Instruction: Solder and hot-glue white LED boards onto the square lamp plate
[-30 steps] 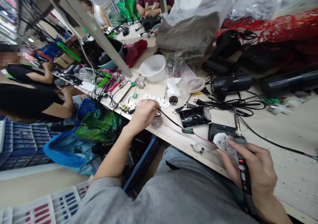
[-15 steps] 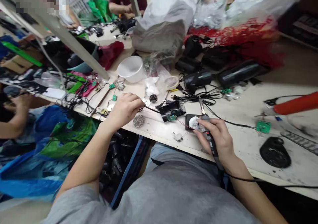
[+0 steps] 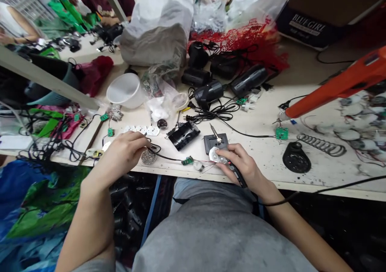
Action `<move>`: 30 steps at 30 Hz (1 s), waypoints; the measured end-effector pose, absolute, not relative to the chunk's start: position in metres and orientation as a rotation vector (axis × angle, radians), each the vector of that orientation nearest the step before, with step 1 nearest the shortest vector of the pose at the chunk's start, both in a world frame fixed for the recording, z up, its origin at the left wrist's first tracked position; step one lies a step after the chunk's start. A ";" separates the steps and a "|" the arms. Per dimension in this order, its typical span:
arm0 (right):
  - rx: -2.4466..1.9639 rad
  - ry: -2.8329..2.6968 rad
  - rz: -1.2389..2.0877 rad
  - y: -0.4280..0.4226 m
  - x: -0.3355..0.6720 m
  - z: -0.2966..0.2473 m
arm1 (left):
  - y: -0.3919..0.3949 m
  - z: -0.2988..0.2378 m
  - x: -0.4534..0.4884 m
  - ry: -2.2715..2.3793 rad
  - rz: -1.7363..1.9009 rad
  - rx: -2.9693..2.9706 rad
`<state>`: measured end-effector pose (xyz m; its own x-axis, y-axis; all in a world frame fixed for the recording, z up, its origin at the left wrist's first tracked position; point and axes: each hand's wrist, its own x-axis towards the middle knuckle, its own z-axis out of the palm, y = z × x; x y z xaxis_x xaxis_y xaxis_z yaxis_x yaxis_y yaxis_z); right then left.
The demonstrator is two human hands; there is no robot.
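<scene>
My left hand [image 3: 120, 151] rests at the table's front edge, its fingertips pinching a black wire [image 3: 165, 156]. That wire runs right to a small green circuit board [image 3: 187, 160]. Just beside the fingers lies a ball of brass wool [image 3: 148, 157]. My right hand [image 3: 239, 163] grips a black soldering iron [image 3: 237, 174], its thin metal tip pointing up and left. The same hand holds a white round part with metal contacts [image 3: 217, 156] against a black square stand [image 3: 211, 141]. Thin coloured wires link this part to the green board.
A row of white round parts [image 3: 141, 129] and a black plastic casing [image 3: 183, 135] lie beyond my hands. Black hair dryers [image 3: 249, 80], a white bowl [image 3: 125, 90] and plastic bags stand further back. An orange-red tube [image 3: 334, 83] crosses the right side, above a metal spring [image 3: 321, 144]. Co-workers sit at the far left.
The whole view has turned, so the table slides left and more of its right end shows. Both hands look smaller and farther off, and each still holds what it held.
</scene>
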<state>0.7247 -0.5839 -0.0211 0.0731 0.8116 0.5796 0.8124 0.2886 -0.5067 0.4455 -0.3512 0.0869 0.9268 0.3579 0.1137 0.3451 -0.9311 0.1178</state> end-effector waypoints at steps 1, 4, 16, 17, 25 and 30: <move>-1.490 -1.696 0.002 -0.585 0.724 -0.021 | -0.353 0.087 0.445 0.585 0.197 3.003; -1.484 -1.679 -0.006 -0.586 0.721 -0.021 | -0.374 0.079 0.460 0.694 0.276 3.025; -1.516 -1.496 -0.195 -0.591 0.716 -0.021 | -0.477 0.017 0.570 0.319 0.545 2.571; -1.536 -1.481 -0.197 -0.595 0.717 -0.019 | -0.477 0.012 0.572 0.340 0.586 2.519; -1.823 -0.897 -0.579 -0.682 0.746 0.016 | -0.460 0.000 0.582 0.685 0.558 1.736; -1.826 -0.436 -0.593 -0.697 0.775 0.031 | -0.448 -0.007 0.593 0.839 0.532 1.551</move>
